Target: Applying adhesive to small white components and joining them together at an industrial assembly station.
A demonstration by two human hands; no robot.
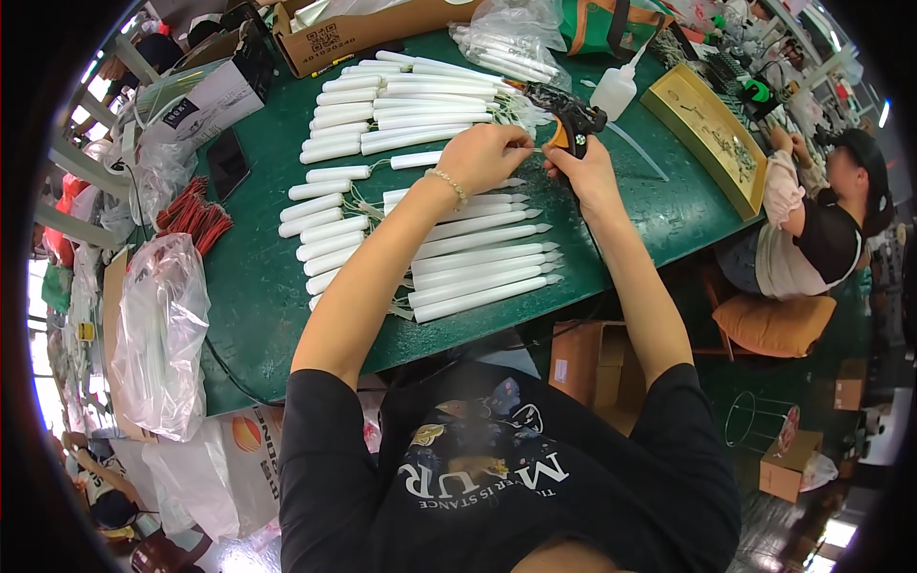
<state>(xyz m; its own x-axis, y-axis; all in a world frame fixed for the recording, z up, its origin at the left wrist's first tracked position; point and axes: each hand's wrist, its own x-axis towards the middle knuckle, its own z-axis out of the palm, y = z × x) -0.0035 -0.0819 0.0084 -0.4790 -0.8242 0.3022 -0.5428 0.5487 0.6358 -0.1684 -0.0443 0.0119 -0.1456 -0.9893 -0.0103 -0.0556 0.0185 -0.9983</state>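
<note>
My right hand (pixel 587 174) is closed around the handle of a black glue gun (pixel 576 115) with an orange trigger. The gun's nozzle points up and to the left, over the white sticks. Just left of it, my left hand (pixel 485 158) pinches something small and thin between thumb and fingers, too small to name. Below the hands lie several long white electric candles (pixel 482 272) with pointed flame-shaped tips. Shorter white tubes (pixel 325 229) with thin wires lie left of these, partly behind my left forearm. Another group of white candles (pixel 430 100) lies beyond my left hand.
On the green table (pixel 258 296) stand a white squeeze bottle (pixel 616 91) and a shallow yellow box (pixel 693 124) of small parts. A phone (pixel 228 162), red wires (pixel 196 215) and a plastic bag (pixel 162 334) lie left. A co-worker (pixel 812 210) sits at right.
</note>
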